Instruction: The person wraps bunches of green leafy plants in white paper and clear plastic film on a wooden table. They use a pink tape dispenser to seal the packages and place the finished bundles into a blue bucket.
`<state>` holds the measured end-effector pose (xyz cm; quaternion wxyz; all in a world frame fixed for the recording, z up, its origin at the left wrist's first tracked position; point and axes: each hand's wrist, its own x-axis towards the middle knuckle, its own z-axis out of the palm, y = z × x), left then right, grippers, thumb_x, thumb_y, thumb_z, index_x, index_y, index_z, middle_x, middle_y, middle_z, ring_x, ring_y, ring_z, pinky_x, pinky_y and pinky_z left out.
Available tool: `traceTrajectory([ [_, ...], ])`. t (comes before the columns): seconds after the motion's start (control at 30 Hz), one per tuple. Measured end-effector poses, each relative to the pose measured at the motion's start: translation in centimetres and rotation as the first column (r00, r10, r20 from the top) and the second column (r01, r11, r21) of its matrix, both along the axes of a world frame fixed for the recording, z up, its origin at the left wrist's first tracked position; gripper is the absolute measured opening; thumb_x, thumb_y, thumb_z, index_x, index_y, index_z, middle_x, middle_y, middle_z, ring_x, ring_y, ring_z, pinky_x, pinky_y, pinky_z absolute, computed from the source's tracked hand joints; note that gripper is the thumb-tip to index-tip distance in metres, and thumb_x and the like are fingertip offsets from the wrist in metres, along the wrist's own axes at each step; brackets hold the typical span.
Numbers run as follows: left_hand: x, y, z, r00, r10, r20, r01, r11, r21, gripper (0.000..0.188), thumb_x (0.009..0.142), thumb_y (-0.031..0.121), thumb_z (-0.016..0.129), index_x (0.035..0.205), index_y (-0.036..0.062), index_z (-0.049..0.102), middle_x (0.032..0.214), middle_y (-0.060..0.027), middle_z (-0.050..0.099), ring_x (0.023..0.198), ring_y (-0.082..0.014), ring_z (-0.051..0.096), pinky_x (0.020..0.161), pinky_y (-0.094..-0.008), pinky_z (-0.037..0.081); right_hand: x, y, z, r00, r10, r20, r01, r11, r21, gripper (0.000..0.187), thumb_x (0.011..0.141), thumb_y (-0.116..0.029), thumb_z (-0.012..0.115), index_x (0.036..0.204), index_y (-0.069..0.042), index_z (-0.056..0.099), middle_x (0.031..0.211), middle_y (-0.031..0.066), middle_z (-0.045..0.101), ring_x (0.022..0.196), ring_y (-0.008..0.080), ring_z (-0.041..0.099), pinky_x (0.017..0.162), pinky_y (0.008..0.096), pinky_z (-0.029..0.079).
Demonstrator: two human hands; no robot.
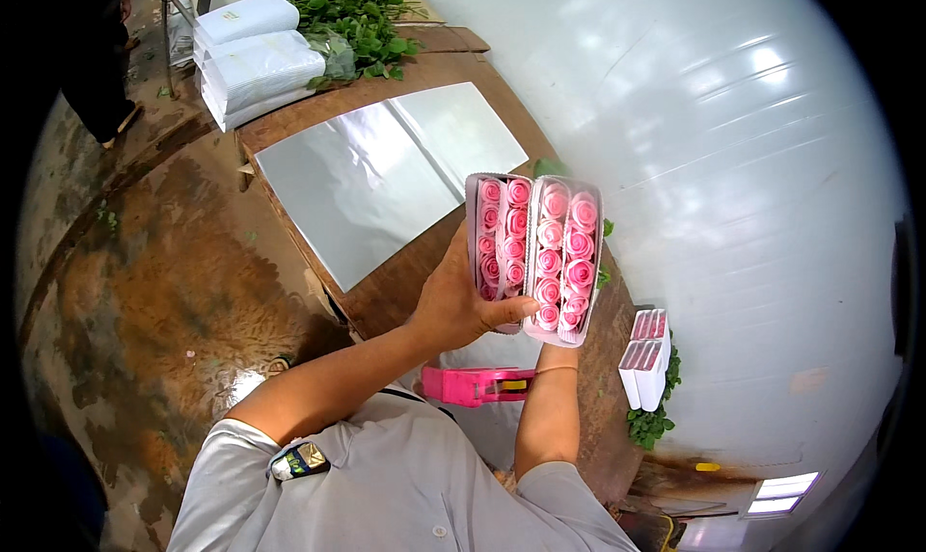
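Observation:
In front of me I hold up a bunch of pink roses (550,248) wrapped in pale ribbed card. The blooms stand in upright rows, in two blocks side by side. My left hand (458,296) grips the bunch at its lower left, thumb across the front edge and fingers partly behind. Behind the bunch's lower right, my right forearm (550,412) reaches up, with the hand itself hidden by the card and blooms. Below the bunch is a bright pink tool (473,386) with a yellow part, whose exact kind I cannot make out.
A brown table (376,306) bears a glossy white sheet (371,176). At its far end are stacked white ribbed wrappers (256,65) and leafy green stems (352,26). Wrapped rose bunches (644,359) stand at the right by the pale wall (733,205). Another person's leg (96,99) shows far left.

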<state>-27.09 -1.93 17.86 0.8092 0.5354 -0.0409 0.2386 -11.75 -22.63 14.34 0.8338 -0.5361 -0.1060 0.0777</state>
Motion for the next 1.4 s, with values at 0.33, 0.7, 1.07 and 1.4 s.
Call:
traceTrajectory([
  [0.33,-0.1,1.3,-1.6,0.991,-0.101,-0.082,0.098,0.994,-0.043,0.090,0.073,0.030,0.083,0.138,-0.0021,0.028,0.125,-0.0126,0.051,0.116,-0.0196,0.049,0.098,-0.0352,0.043,0.3,-1.0,-1.1,0.935,0.006,-0.355,0.029,0.995,0.094,0.040,0.096,-0.027,0.047,0.125,-0.001,0.056,0.121,0.0116,0.063,0.106,0.0260,0.063,0.093,0.0407,0.052],
  [0.7,0.1,4.9,-7.6,0.912,-0.240,-0.331,0.152,0.951,-0.270,0.087,0.074,0.026,0.082,0.139,0.0033,0.028,0.131,-0.0124,0.048,0.123,-0.0246,0.046,0.103,-0.0400,0.040,-3.2,-4.2,-7.8,0.795,-0.365,-0.485,0.366,0.926,-0.097,0.018,0.094,-0.030,0.056,0.091,-0.012,0.057,0.072,0.0014,0.055,0.059,0.0137,0.052,0.047,0.0278,0.040],
  [1.07,3.4,9.9,1.0,0.897,-0.269,-0.350,0.387,0.861,0.330,0.092,0.072,0.019,0.079,0.146,0.0074,0.026,0.134,-0.0081,0.046,0.127,-0.0220,0.043,0.104,-0.0375,0.038,-8.8,1.0,3.7,0.933,-0.297,-0.204,0.267,0.950,-0.162,0.047,0.094,-0.036,0.057,0.126,-0.004,0.047,0.101,0.0065,0.056,0.072,0.0121,0.059,0.052,0.0239,0.050],
  [1.4,8.9,9.7,9.6,0.780,-0.616,0.115,0.112,0.318,0.941,0.077,0.064,0.006,0.071,0.137,0.0086,0.046,0.138,-0.0186,0.042,0.127,-0.0388,0.042,0.104,-0.0450,0.039,-13.4,3.6,1.8,0.937,-0.115,-0.329,0.280,0.810,0.515,0.066,0.095,-0.053,0.038,0.144,-0.009,0.036,0.139,0.0128,0.046,0.124,0.0330,0.048,0.103,0.0513,0.039],
])
